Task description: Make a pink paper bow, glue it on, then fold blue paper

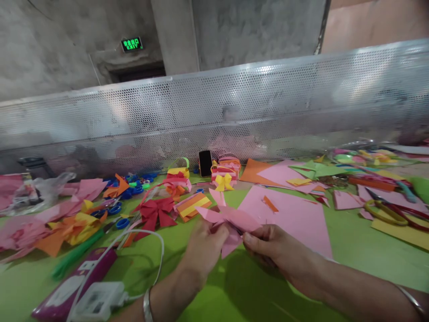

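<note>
A folded pink paper piece (pixel 231 218), with several pointed petals like a flower or bow, is held up over the green tabletop. My left hand (pixel 209 246) is closed on its left side, thumb pressed against the folds. At the lower right petal, my right hand (pixel 273 246) pinches the paper between thumb and fingers. A thin dark edge shows by the right thumb; I cannot make out what it is. Behind the hands lies a flat pink paper sheet (pixel 295 219) with an orange strip (pixel 271 204) on it. A red paper bow (pixel 157 212) rests to the left.
A purple power strip (pixel 77 281) with a white charger (pixel 98 302) and cable lies at front left. Scissors (pixel 392 210) are at right. A phone (pixel 205 163) leans near a perforated metal panel (pixel 268 98), beside small paper baskets (pixel 224 172). Paper scraps (pixel 73 228) spread at left.
</note>
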Demonstrator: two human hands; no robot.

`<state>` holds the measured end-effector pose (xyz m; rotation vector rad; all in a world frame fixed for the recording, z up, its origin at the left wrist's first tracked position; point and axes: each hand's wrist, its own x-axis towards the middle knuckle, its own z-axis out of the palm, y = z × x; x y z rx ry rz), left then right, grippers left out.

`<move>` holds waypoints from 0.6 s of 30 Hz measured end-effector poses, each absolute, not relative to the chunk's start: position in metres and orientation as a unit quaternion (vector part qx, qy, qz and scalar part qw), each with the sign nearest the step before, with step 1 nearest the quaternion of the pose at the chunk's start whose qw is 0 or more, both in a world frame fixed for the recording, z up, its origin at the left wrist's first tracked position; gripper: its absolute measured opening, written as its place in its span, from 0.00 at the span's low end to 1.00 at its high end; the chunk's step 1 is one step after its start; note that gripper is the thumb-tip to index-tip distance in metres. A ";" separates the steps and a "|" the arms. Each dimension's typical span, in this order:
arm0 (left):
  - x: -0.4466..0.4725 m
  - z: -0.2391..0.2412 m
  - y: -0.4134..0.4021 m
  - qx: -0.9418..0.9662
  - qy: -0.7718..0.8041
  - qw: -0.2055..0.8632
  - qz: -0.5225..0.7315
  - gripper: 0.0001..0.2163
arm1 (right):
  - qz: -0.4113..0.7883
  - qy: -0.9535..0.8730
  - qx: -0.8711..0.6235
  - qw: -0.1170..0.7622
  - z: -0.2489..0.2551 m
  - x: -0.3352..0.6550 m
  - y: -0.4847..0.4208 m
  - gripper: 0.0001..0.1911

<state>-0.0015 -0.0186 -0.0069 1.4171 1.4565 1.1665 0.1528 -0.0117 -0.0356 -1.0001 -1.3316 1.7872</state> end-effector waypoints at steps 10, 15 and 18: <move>-0.001 -0.009 -0.018 0.554 0.521 0.425 0.490 0.09 | 0.685 -0.508 -0.397 0.339 -0.034 0.152 -0.012 0.26; -0.001 -0.011 -0.018 0.540 0.536 0.423 0.492 0.06 | 0.684 -0.503 -0.393 0.354 -0.037 0.152 -0.012 0.25; 0.000 -0.010 -0.019 0.538 0.545 0.418 0.488 0.06 | 0.683 -0.504 -0.390 0.357 -0.039 0.152 -0.012 0.25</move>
